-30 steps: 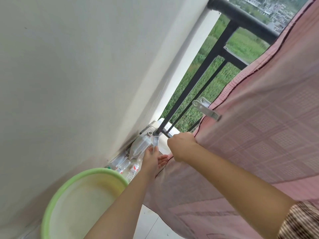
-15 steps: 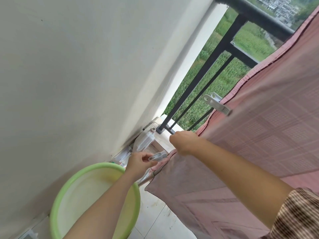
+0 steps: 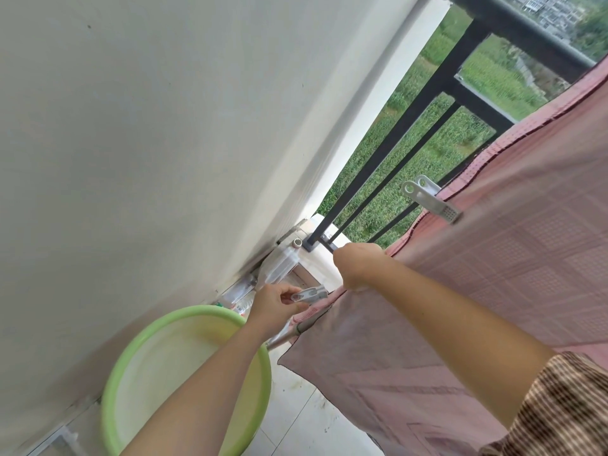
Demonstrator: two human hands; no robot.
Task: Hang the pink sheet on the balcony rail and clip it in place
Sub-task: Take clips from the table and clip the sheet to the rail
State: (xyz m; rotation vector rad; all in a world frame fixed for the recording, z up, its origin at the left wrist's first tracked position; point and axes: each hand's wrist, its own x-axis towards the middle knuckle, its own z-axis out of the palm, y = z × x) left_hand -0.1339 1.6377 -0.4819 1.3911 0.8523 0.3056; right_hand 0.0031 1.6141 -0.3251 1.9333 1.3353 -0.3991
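The pink checked sheet (image 3: 513, 258) hangs over the black balcony rail (image 3: 526, 31) and fills the right side. A grey clip (image 3: 431, 199) is fastened on its left edge, halfway down. My right hand (image 3: 357, 264) grips the sheet's edge low down, near the foot of the railing. My left hand (image 3: 276, 307) pinches a second grey clip (image 3: 311, 295) just left of the sheet's lower corner, a little below my right hand.
A green basin (image 3: 184, 324) stands on the tiled floor under my left arm, against the white wall (image 3: 164, 126). Several clear plastic bottles (image 3: 279, 264) lie in the corner by the railing post (image 3: 394, 126). Fields lie beyond the bars.
My left hand has drawn back from the corner with a grey clip in its fingers and brought it toward the sheet's edge. My right hand has kept its hold on the sheet.
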